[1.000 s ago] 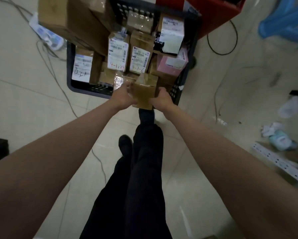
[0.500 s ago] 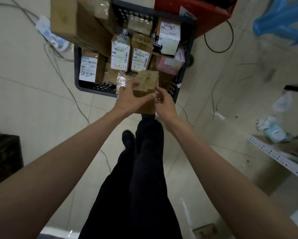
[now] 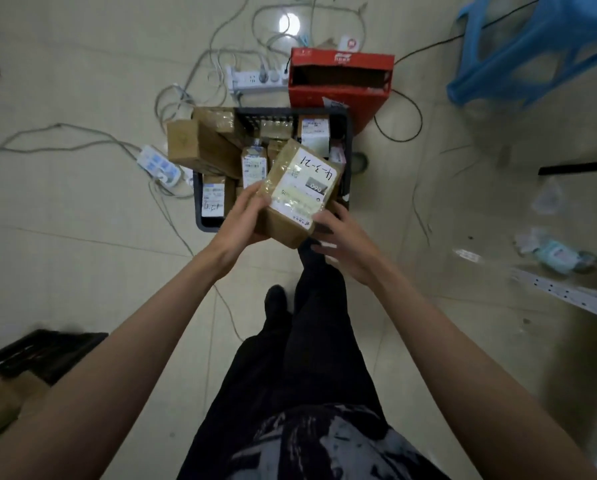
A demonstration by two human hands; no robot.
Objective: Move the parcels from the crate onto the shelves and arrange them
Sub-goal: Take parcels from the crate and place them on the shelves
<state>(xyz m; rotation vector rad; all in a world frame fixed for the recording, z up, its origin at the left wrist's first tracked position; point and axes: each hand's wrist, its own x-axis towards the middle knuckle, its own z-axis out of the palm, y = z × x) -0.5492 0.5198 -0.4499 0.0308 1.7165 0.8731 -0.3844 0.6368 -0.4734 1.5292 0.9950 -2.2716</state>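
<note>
Pale floor tiles (image 3: 82, 265) carry the black crate (image 3: 347, 140) of parcels, with a red box (image 3: 338, 95) just behind it. You hold a taped brown parcel (image 3: 300, 192) tilted above the crate's near edge. Your left hand (image 3: 241, 223) grips its left side, fingers curled round it; your right hand (image 3: 342, 244) touches its lower right corner, fingers loosely spread.

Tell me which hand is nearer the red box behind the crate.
Right. The right hand is under the parcel's right corner, below the red box; the left hand grips the parcel's left side, farther off.
</note>
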